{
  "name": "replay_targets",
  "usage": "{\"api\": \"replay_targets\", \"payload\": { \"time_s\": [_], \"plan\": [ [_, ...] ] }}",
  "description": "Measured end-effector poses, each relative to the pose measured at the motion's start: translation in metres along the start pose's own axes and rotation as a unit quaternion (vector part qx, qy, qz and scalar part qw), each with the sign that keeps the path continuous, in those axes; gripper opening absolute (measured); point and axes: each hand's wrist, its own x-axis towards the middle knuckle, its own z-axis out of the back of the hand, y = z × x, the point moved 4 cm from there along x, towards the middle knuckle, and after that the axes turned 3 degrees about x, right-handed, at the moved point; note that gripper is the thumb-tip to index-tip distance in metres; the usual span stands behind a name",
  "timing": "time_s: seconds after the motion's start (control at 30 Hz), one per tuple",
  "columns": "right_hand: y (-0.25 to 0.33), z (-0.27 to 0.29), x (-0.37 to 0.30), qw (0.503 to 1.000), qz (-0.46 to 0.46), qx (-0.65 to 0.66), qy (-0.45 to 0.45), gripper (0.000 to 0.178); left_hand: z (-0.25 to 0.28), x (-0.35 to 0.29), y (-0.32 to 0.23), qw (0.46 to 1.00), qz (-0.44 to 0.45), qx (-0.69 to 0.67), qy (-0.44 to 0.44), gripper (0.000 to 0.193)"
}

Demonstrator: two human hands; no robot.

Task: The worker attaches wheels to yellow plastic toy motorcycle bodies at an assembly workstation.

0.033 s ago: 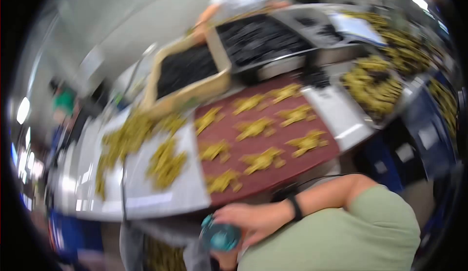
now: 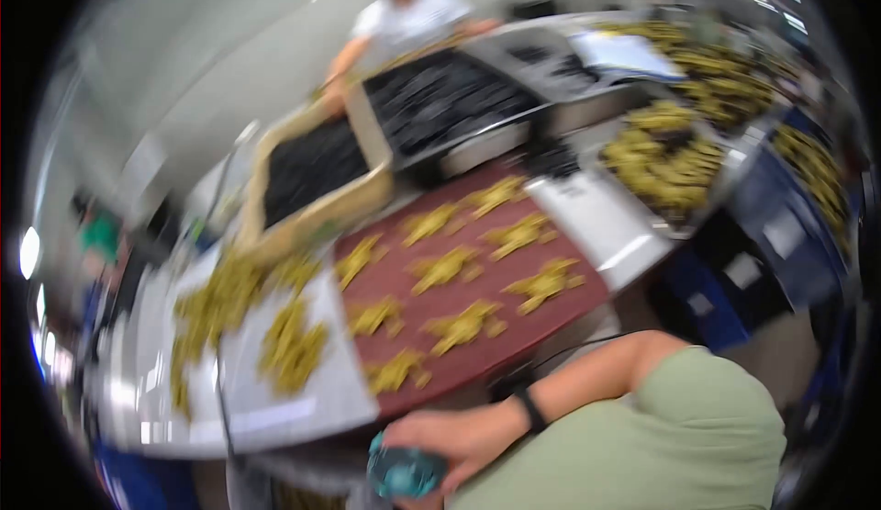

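Note:
My right hand (image 2: 448,441), with a black band on its wrist, is closed over a teal bottle or lidded cup (image 2: 404,471) near the lower edge. Its fingers lie along the upper side, and motion blurs the details. Below the bottle a small patch of skin shows at the picture's bottom. It may be my left hand, but its fingers are hidden. Just beyond the bottle lies a maroon board (image 2: 500,326) on the table. Several olive-yellow, star-like clusters (image 2: 466,325) of long pieces are spread in rows on it.
Behind the board stand a cream tub (image 2: 381,175) and a metal tray (image 2: 482,143), both holding dark pieces. Loose yellow piles (image 2: 294,345) lie at left, and a tray (image 2: 674,225) of yellow pieces at right. Blue bins (image 2: 780,225) stand beyond. A co-worker (image 2: 413,14) reaches toward the tub.
The view has swung, so the board, tub and trays sit further left and mostly lower. My right hand stays on the bottle, and the patch of skin under it shows less.

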Motion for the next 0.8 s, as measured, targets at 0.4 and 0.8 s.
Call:
{"api": "replay_targets", "payload": {
  "time_s": [0.4,0.8],
  "plan": [
    [-0.009,0.002,-0.025,0.98,0.077,-0.088,-0.158,0.088,-0.155,0.116,-0.174,0.814,-0.247,-0.401,0.339,0.074],
    [0.005,0.001,-0.016,0.99,0.023,-0.041,-0.13,0.103,-0.08,0.104,-0.127,0.769,-0.08,-0.535,0.341,0.065]
  ]
}}
